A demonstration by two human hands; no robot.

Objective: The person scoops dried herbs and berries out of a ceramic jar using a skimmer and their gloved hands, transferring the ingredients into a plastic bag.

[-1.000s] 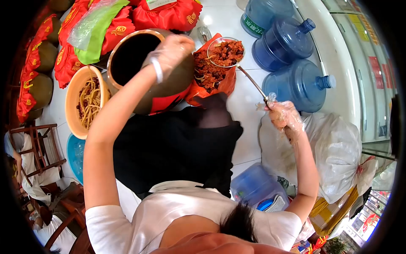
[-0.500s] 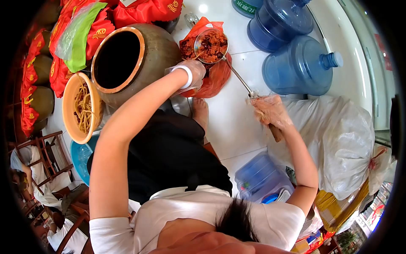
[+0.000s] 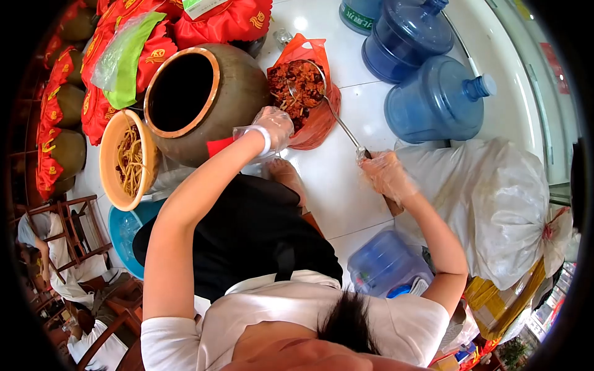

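Note:
A red plastic bag on the floor holds a reddish, oily mix of chopped pieces and dark bits. The round head of a long-handled skimmer lies in that mix, its rim partly buried. My right hand, in a clear plastic glove, is closed round the skimmer's wooden handle. My left hand, also gloved, is at the bag's near left edge with curled fingers; whether they pinch the bag is hidden. Close by on the left, a wide brown jar lies tilted, its dark mouth facing left.
An orange basin with pale strips stands left of the jar, above a blue basin. Red-cloth-covered jars fill the upper left. Large blue water bottles and a white sack line the right. People sit at lower left.
The skimmer head has lowered and tilted into the mix, where it earlier faced up with a load over the bag. My left hand has shifted down and left along the bag.

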